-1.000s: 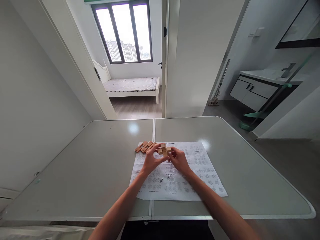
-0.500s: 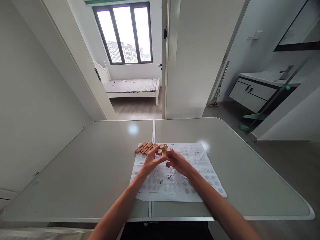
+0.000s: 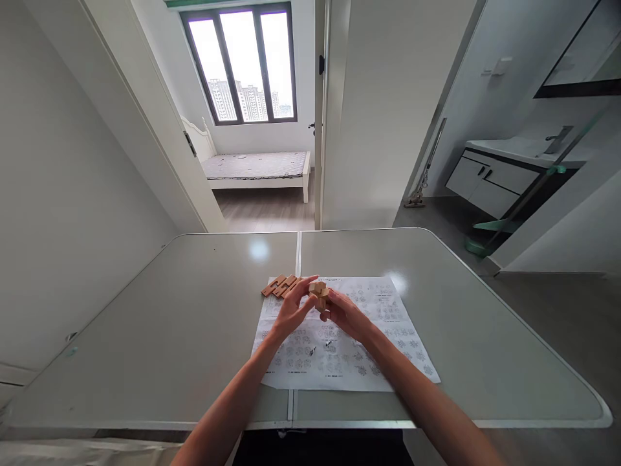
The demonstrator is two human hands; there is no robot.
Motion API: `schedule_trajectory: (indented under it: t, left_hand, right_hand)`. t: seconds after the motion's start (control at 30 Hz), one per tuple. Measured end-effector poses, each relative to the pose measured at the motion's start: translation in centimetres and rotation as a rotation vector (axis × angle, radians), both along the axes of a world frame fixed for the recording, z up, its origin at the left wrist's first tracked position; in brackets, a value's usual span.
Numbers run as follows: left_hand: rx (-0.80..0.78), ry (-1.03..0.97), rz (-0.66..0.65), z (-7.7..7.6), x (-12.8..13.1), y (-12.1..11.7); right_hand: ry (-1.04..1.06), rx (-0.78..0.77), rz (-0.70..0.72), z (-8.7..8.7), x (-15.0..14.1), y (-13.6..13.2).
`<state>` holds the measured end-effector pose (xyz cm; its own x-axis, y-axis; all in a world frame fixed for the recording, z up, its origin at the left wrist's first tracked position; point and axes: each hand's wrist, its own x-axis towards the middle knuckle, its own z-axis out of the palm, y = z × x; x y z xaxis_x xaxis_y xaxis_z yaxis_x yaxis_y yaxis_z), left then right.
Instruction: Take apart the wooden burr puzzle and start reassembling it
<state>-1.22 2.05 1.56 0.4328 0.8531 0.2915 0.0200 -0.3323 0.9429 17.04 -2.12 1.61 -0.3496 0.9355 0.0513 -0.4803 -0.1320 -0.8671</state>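
A small light-wood interlocking burr puzzle (image 3: 319, 289) is held up between my two hands, above the printed sheet. My right hand (image 3: 345, 313) grips it from the right, its fingers curled against the side and underside. At the left, my left hand (image 3: 291, 310) has its thumb and forefinger around the puzzle, with the forefinger stretched along the top edge and the thumb lower down. Just beyond the left hand lie several flat reddish-brown notched wooden pieces (image 3: 274, 285), slanted in a row. My left fingers partly cover the nearest of them.
The white instruction sheet (image 3: 334, 362), printed with rows of small diagrams, lies under my hands across the table's seam. The pale folding table (image 3: 145, 336) has a raised light rim. Past it are a doorway with a bed (image 3: 262, 167) and a washbasin cabinet (image 3: 490, 178).
The burr puzzle has turned and tilted in my fingers. My left thumb has shifted back from beneath it, and the left forefinger now reaches over its top. The flat pieces have stayed put.
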Motion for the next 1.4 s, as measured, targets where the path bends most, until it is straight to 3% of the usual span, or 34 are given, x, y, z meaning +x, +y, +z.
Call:
schedule_trajectory:
  t: [0.2,0.57,0.67,0.97,1.27,1.4]
  left_hand:
    - [-0.002,-0.030,0.200,-0.4,0.7,-0.1]
    - [0.017,-0.032,0.264,-1.4,0.6,0.5]
    - [0.041,-0.005,0.255,-1.3,0.4,0.6]
    - [0.159,0.160,0.072,1.0,-0.2,-0.5]
    - [0.293,0.170,0.172,1.2,0.2,-0.9]
    - [0.262,0.155,0.151,1.2,0.2,-0.9]
  right_hand:
    - [0.014,-0.028,-0.026,-0.3,-0.1,0.1]
    - [0.003,-0.031,-0.046,-0.6,-0.1,0.3]
    - [0.002,-0.037,-0.060,-0.6,-0.1,0.2]
    - [-0.049,-0.002,-0.011,0.0,0.0,0.1]
    - [0.018,-0.022,-0.021,-0.8,0.1,0.1]
    - [0.013,0.003,-0.025,-0.6,0.0,0.0]
